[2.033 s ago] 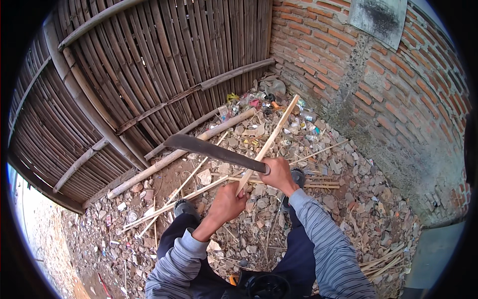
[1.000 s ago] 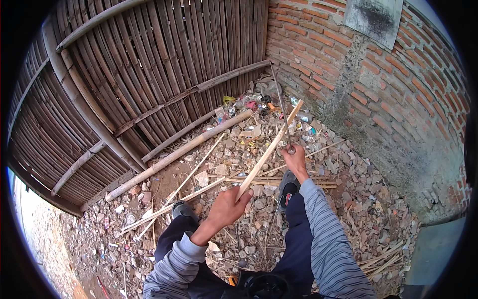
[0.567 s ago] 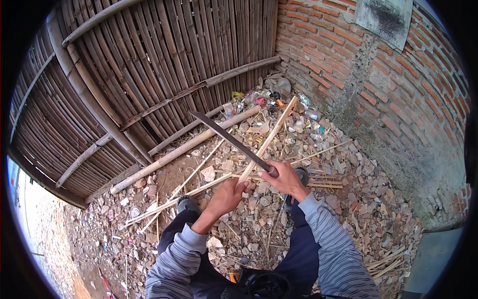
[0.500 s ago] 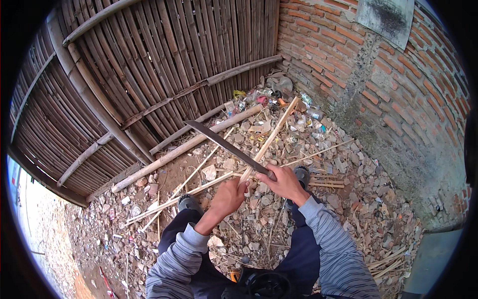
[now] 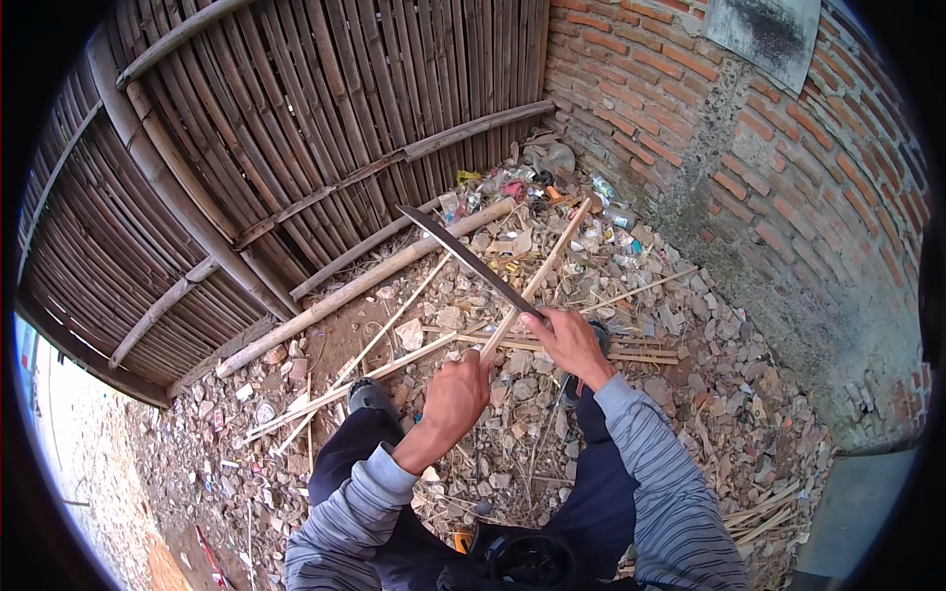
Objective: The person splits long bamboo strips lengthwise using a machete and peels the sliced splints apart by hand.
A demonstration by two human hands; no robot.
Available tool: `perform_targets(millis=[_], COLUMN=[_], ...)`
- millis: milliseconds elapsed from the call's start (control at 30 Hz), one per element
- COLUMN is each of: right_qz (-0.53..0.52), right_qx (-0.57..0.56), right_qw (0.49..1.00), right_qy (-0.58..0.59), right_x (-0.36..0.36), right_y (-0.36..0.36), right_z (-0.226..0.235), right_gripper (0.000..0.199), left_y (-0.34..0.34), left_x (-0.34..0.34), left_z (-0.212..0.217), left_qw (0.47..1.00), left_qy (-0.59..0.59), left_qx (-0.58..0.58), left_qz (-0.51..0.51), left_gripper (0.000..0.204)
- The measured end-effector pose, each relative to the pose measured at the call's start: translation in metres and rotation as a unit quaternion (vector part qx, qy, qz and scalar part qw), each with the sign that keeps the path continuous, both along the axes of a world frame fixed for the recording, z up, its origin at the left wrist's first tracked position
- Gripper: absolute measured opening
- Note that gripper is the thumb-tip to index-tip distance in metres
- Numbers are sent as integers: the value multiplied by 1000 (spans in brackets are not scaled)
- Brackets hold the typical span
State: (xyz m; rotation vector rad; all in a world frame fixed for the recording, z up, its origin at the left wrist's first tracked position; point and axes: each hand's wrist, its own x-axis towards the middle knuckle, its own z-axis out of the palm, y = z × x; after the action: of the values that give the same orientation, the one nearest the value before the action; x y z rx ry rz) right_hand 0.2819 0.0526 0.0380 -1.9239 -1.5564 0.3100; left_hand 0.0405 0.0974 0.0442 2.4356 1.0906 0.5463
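My left hand point(image 5: 455, 399) is closed around the near end of a pale bamboo strip point(image 5: 555, 255), which slants away to the far right over the rubble. In my right hand point(image 5: 569, 345) is a machete point(image 5: 476, 264) with a long dark blade pointing to the far left. The blade crosses the strip a short way beyond my left hand and appears to rest against it. My right fingers wrap the machete's grip and hide most of it.
More bamboo strips point(image 5: 389, 366) lie on the stony, littered ground between and beyond my feet. A thick bamboo pole point(image 5: 365, 289) lies along the slatted bamboo wall point(image 5: 325, 128). A brick wall point(image 5: 778, 227) rises on the right, and another strip pile point(image 5: 764, 514) lies near right.
The machete has slid along the strip, away from my left hand, with its tip shifting right and farther off. My right hand has moved slightly forward and right.
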Motion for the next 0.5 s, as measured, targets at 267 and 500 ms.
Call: perform_targets(millis=[267,500], right_qz=[3,67], right_qx=[-22,-36], right_qw=[999,997], right_qy=[30,5], right_x=[-22,-29], right_y=[-11,-17], right_z=[15,12], right_gripper=[55,58], left_y=[-4,-2], left_x=[-6,-1], left_z=[-3,8], left_qw=[999,999], left_qy=[-3,20], left_qx=[50,38], left_qz=[11,28], left_gripper=[28,30])
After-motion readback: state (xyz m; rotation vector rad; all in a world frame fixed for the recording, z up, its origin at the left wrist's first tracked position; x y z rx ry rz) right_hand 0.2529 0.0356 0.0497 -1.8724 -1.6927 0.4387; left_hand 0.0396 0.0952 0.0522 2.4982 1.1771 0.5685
